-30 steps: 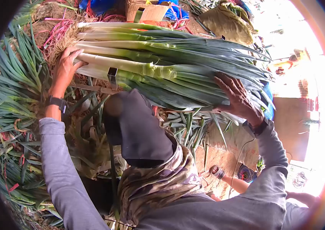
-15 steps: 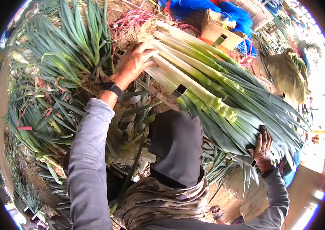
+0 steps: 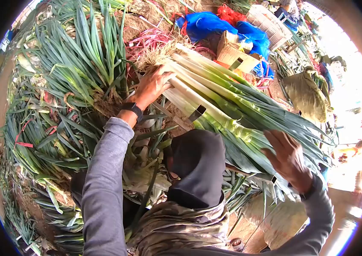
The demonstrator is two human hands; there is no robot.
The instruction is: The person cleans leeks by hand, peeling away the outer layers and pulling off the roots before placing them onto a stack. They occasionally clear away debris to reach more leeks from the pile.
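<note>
Green leeks (image 3: 219, 106) lie bundled between your hands. Your left hand (image 3: 153, 85) grips the white ends; your right hand (image 3: 290, 160) lies flat and open on the leaves. You seem to be tidying them; next, I think, both hands must hold tight.

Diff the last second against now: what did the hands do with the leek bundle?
The right hand let go. Half a second ago it was curled around the leaf end of the leek bundle; now it is open, fingers spread, over the leaves. The view also swung, so the bundle runs diagonally in the picture. Unchanged: the left hand stays clasped on the white root ends.
</note>
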